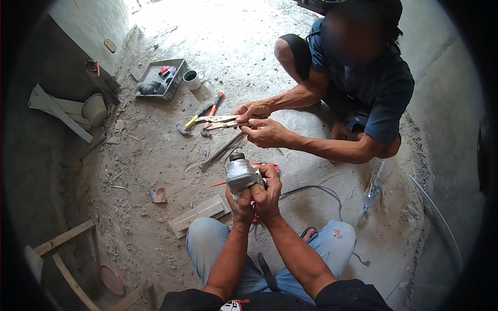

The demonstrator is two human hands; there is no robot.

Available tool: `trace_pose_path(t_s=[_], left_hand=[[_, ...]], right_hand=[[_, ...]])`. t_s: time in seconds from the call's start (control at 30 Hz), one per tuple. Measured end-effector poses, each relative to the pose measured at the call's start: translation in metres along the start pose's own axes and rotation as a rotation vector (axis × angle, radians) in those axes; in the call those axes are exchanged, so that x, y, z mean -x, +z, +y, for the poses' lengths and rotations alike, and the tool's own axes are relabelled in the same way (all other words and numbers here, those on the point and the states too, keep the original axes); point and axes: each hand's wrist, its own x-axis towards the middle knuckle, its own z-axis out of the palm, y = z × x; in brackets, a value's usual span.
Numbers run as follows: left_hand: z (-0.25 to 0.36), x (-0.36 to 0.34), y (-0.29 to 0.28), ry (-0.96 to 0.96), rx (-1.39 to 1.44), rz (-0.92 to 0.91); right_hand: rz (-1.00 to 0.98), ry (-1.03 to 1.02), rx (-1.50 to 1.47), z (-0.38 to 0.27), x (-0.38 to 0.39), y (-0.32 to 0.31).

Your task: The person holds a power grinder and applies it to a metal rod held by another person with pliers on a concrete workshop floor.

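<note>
In front of my knees I hold a power tool that looks like an angle grinder, with a silver metal head, a dark round spindle end and red parts below. My left hand is closed on its near side, thumb pressed against the housing. My right hand wraps round its right side, and the two thumbs nearly meet. No disc shows on the tool. Across from me a squatting person holds metal pliers in both hands, just beyond the grinder. Below those pliers a ribbed steel bar lies on the ground.
Two hammers lie beyond the bar. Farther left are a grey tray with items in it and a mug. A wooden board rests by my left knee. A dark cable and a plastic bottle lie right.
</note>
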Motion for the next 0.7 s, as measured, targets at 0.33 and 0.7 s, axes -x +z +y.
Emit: trace_pose_path(t_s=[0.33, 0.7], left_hand=[[-0.0101, -0.0016, -0.0071, -0.009, 0.038, -0.027], [-0.0033, -0.0028, -0.003, -0.014, 0.05, -0.027]], right_hand=[[0.0, 0.053, -0.023, -0.0038, -0.0017, 0.0034], [-0.022, 0.147, -0.12, -0.0032, -0.0006, 0.0038]])
